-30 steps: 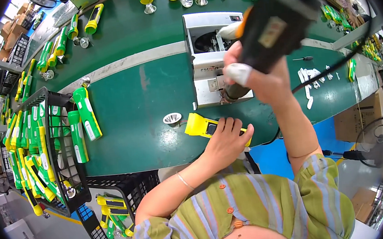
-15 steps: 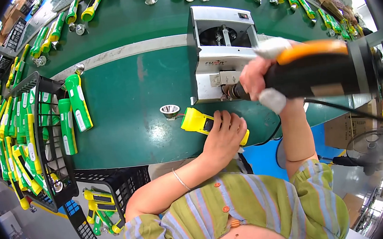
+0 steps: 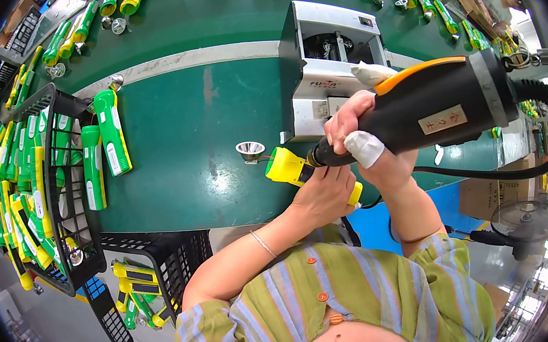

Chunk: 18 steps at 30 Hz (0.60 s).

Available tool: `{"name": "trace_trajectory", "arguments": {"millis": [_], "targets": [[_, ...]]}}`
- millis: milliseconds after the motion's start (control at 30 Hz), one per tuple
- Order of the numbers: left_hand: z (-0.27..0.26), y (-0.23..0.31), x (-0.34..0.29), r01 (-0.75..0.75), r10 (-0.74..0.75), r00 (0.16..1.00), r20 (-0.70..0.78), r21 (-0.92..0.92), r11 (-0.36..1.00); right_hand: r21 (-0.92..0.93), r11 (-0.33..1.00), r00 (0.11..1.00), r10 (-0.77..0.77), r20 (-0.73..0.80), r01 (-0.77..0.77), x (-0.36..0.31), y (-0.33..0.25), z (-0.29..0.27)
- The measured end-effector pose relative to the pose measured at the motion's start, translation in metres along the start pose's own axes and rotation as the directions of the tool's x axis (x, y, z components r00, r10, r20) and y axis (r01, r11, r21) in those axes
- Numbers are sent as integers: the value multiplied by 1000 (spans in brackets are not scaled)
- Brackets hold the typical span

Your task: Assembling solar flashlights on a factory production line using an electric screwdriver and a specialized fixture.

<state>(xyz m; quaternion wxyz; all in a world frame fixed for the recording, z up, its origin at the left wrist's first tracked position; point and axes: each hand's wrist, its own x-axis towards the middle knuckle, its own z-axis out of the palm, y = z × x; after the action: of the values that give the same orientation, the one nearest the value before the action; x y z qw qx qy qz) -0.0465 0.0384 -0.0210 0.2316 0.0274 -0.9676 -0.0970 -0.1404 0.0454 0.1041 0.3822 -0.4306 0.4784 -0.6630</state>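
Yellow plastic fills my view: the left hand (image 3: 322, 196) grasps a yellow flashlight body (image 3: 290, 167) flat on the green bench (image 3: 179, 147), while the right hand (image 3: 366, 139) is clenched around a black-and-orange electric screwdriver (image 3: 433, 106), tip pressed onto the casing. I judge fastening underway, not finished. A loose silver reflector (image 3: 250, 150) waits just beside it; green units (image 3: 105, 141) lie well apart.

Right hand (image 3: 362, 137) presses electric screwdriver (image 3: 433, 106) onto yellow flashlight (image 3: 285, 166).
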Motion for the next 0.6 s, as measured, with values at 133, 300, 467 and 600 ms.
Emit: {"name": "trace_trajectory", "arguments": {"millis": [133,300,467,600], "targets": [[8,4,-5,1,-1,1000,30,-10,1000,-5,1000,1000,23,19,-23,-2,8,6],[9,5,-7,30,-29,999,19,-59,998,-159,973,971,190,146,-167,-3,10,4],[10,6,-7,45,-45,999,21,-32,998,-169,961,971,231,63,-217,-10,22,6],[16,8,-8,33,-33,999,10,-8,999,-57,971,973,232,12,-231,-19,41,-10]]}}
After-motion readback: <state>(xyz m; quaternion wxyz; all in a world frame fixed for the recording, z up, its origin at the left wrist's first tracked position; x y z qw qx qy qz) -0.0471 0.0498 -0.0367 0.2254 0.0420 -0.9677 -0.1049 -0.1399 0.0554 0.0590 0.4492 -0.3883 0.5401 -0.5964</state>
